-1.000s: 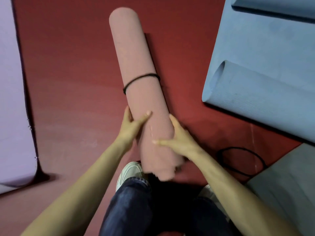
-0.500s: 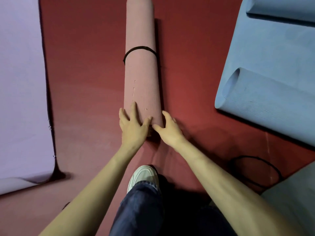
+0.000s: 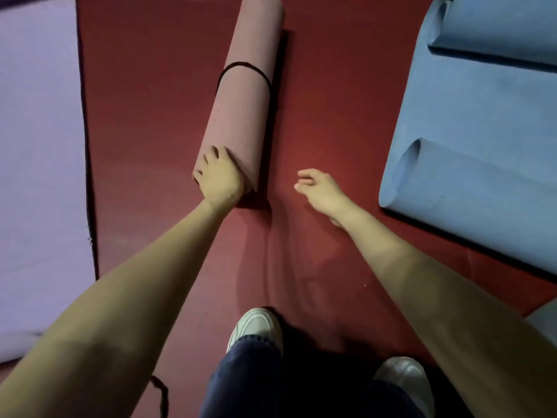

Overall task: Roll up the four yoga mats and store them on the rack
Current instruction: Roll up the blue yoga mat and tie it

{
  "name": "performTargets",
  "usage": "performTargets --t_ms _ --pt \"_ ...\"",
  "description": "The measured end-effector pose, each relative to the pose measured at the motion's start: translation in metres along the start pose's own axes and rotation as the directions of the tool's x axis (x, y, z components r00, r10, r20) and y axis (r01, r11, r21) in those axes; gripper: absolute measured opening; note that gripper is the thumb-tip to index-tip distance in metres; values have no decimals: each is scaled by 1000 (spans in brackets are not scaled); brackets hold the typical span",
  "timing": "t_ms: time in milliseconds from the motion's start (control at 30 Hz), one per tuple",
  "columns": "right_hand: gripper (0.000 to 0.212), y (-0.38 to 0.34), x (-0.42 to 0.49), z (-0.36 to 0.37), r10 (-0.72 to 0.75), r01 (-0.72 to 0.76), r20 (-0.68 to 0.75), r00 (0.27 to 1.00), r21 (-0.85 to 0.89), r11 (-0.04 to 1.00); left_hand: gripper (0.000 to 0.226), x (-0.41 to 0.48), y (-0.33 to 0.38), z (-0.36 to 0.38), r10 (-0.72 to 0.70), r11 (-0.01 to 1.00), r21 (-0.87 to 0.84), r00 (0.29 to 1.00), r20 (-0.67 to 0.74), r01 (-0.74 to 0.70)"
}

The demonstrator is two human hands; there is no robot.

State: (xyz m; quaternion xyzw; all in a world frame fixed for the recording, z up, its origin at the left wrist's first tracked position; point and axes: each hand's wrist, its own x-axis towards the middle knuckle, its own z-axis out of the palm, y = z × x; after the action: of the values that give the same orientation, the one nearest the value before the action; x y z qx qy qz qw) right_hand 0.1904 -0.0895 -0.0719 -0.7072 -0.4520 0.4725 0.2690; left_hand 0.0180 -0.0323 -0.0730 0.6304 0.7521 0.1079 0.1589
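Note:
A rolled pink yoga mat (image 3: 245,95) lies on the red floor, pointing away from me, with a black elastic band (image 3: 244,66) round its far half. My left hand (image 3: 218,176) covers the roll's near end, fingers curved over its top and left side. My right hand (image 3: 319,190) hovers over the bare floor to the right of the roll, fingers loosely bent and holding nothing. A purple mat (image 3: 39,161) lies flat on the left. A blue mat (image 3: 482,131) lies on the right, curled up at both ends. No rack is in view.
A grey mat corner (image 3: 544,319) shows at the right edge. Part of a second black band (image 3: 159,393) lies on the floor by my left leg. My white shoes (image 3: 256,327) stand on the red floor just behind the roll.
The pink roll went from lifted at its near end to lying flat on the floor. My right hand has come off it and moved right; my left hand stays on the near end.

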Motion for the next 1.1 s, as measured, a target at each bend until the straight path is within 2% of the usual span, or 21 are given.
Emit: performTargets --t_ms 33,100,233,300,367,433,500,533,600,667,733,833,900,1100 --pt "38 5 -3 -9 11 -11 -31 999 -9 1000 60 -8 6 9 24 994 109 1000 8 -25" --pt "36 18 -12 -27 30 -32 -52 998 -48 998 68 -25 15 26 101 973 206 995 22 -104" --pt "39 52 -36 -69 57 -71 -69 996 -227 971 65 -45 45 46 180 921 327 975 127 -213" --pt "41 69 -49 -94 63 -90 -113 992 -246 965 58 -55 70 54 219 901 329 950 224 -285" --pt "41 86 -62 -119 50 -95 -212 976 -211 973 54 -67 100 64 308 892 237 901 306 -386" --pt "39 106 -72 -142 41 -99 -339 940 -156 983 57 -82 134 79 432 888 -18 823 368 -459" --pt "36 129 -83 -161 43 -110 -462 886 -119 987 68 -102 169 91 494 869 -274 748 444 -411" --pt "35 141 -89 -169 46 -119 -512 858 -110 987 71 -111 184 99 490 866 -360 733 471 -347" --pt "36 160 -103 -183 48 -142 -602 797 -109 984 65 -126 209 111 422 863 -471 770 479 -180" --pt "39 175 -115 -193 45 -156 -662 748 -110 982 49 -131 221 119 314 845 -534 843 436 -39" --pt "41 185 -121 -200 38 -152 -687 725 -106 983 30 -128 222 124 259 810 -586 885 386 18" --pt "42 188 -122 -201 18 -127 -698 716 -105 986 26 -119 217 119 242 808 -589 904 351 12" --pt "44 183 -121 -197 -14 -94 -681 732 -120 988 26 -105 206 109 188 830 -558 933 308 17" --pt "55 159 -104 -173 -131 34 -489 862 -203 979 31 -59 154 77 29 913 -403 978 207 59"
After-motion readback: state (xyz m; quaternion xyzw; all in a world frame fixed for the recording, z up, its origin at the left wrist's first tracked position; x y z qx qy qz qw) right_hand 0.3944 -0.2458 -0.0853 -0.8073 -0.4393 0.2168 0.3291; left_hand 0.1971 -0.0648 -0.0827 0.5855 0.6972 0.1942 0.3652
